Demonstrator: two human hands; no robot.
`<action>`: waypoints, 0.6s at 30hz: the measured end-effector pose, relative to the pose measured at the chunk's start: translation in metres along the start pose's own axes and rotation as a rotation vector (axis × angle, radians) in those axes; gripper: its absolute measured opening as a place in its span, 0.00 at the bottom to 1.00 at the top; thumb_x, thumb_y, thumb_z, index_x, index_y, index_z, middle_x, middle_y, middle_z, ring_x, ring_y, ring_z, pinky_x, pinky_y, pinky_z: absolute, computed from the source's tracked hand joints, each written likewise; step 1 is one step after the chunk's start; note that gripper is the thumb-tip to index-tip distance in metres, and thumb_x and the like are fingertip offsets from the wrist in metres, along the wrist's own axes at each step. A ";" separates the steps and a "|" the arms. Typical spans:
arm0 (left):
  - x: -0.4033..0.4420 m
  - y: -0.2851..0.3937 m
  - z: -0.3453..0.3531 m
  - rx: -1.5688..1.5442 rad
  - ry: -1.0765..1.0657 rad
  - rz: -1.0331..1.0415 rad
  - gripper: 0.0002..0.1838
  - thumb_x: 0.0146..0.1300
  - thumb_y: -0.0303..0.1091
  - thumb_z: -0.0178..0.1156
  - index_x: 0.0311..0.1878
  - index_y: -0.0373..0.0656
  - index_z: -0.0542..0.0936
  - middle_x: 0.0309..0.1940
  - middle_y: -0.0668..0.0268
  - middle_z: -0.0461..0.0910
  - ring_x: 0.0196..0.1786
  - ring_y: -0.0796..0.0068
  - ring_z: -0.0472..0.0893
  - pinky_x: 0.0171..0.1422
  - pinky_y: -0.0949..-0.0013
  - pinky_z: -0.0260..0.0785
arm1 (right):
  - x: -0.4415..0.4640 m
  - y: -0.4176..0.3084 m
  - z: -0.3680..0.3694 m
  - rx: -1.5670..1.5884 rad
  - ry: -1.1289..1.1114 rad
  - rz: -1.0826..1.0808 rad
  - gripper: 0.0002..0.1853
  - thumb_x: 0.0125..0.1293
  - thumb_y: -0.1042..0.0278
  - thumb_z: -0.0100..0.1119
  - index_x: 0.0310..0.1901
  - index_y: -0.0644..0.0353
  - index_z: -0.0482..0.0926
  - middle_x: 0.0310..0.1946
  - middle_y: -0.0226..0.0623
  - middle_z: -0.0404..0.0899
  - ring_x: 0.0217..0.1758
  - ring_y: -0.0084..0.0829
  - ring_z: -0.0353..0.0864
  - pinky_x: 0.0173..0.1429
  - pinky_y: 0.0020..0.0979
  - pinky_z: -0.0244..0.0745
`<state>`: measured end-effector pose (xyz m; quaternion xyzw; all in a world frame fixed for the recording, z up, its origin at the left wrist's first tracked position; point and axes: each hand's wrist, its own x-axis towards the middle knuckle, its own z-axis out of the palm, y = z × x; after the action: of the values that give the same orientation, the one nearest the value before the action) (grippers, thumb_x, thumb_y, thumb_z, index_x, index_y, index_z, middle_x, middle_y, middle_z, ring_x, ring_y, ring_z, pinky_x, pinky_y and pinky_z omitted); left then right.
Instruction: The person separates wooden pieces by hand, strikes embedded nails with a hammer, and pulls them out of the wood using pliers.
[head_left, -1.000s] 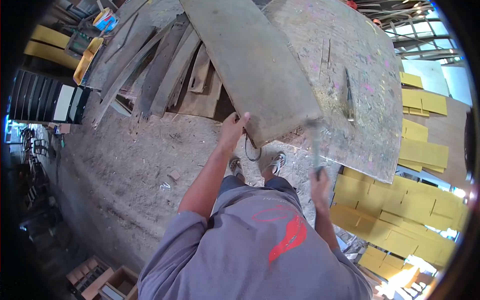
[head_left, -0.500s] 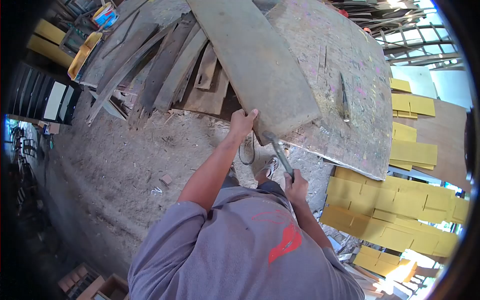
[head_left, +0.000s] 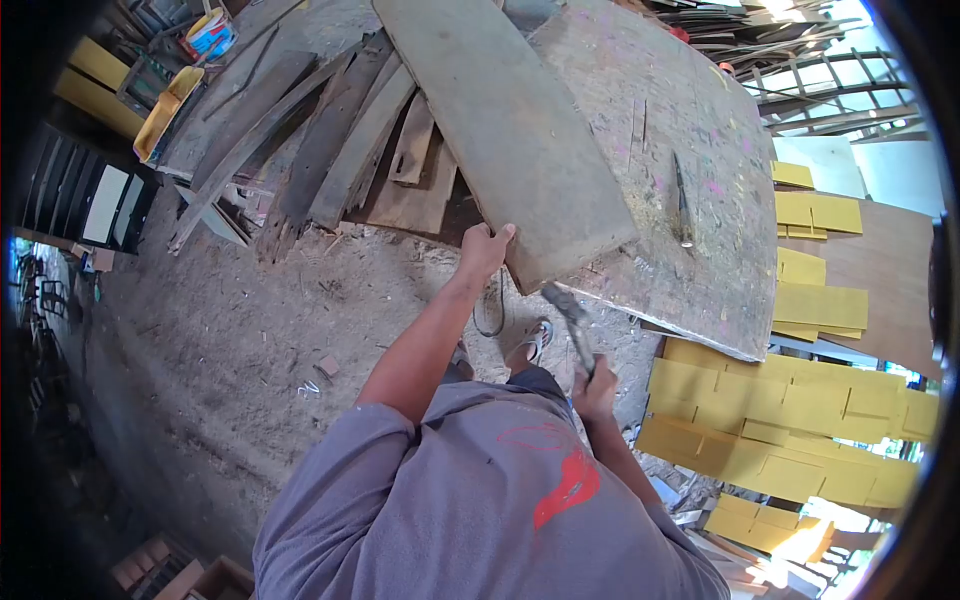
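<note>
A long, wide wooden board (head_left: 515, 140) lies slantwise across the worktable, its near corner reaching past the table edge. My left hand (head_left: 485, 252) grips the board's left edge near that corner, thumb on top. In my right hand (head_left: 595, 388) is a hammer (head_left: 577, 322), fingers wrapped round its handle. The hammer head, slightly blurred, sits just below the board's near end, apart from it. A dark chisel-like tool (head_left: 683, 200) rests on the tabletop right of the board.
Worn planks (head_left: 335, 150) lie piled left of the board on the worktable (head_left: 730, 270). Yellow painted panels (head_left: 770, 390) stand to the right. A yellow tray (head_left: 168, 112) and a paint bucket (head_left: 210, 35) are at the far left. Debris covers the dirt floor (head_left: 250, 340).
My right hand has drawn the hammer down and slightly right, away from the board's end. My left hand keeps its grip, and the board has hardly moved.
</note>
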<state>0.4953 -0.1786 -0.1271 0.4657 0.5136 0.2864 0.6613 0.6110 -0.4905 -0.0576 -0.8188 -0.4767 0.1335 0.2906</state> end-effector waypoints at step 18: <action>-0.002 -0.010 0.004 0.027 -0.037 0.015 0.16 0.74 0.39 0.67 0.48 0.31 0.88 0.41 0.60 0.91 0.42 0.76 0.85 0.49 0.65 0.75 | -0.003 0.002 0.002 0.033 -0.025 0.018 0.14 0.72 0.59 0.66 0.45 0.63 0.78 0.25 0.57 0.81 0.31 0.63 0.83 0.35 0.55 0.76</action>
<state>0.4979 -0.1855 -0.1349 0.4836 0.5016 0.2760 0.6621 0.6100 -0.4934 -0.0607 -0.8164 -0.4708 0.1541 0.2969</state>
